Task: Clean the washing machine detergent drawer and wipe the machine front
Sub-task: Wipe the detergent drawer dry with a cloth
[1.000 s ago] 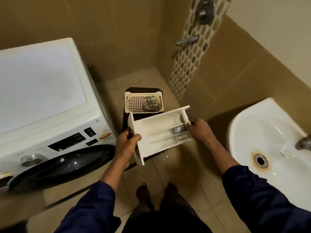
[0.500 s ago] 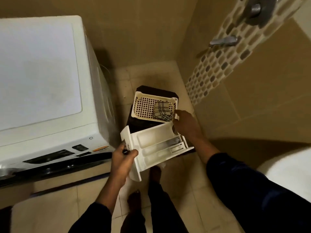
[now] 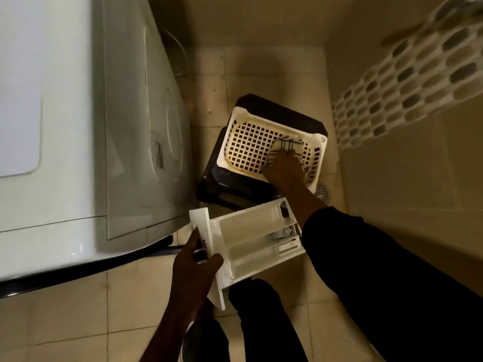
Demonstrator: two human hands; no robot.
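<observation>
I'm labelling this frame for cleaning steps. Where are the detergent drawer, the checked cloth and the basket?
detergent drawer [image 3: 248,232]: head view, floor of its largest compartment.
checked cloth [image 3: 284,148]: head view, its dark-lined upper part.
basket [image 3: 247,146]: head view, bare lattice floor.

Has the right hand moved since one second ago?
Yes. The right hand left the drawer and went forward into the basket, onto the checked cloth.

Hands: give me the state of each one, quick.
Left hand: holding the drawer by its front panel.
Right hand: on the cloth in the basket; grip cannot be told.
</observation>
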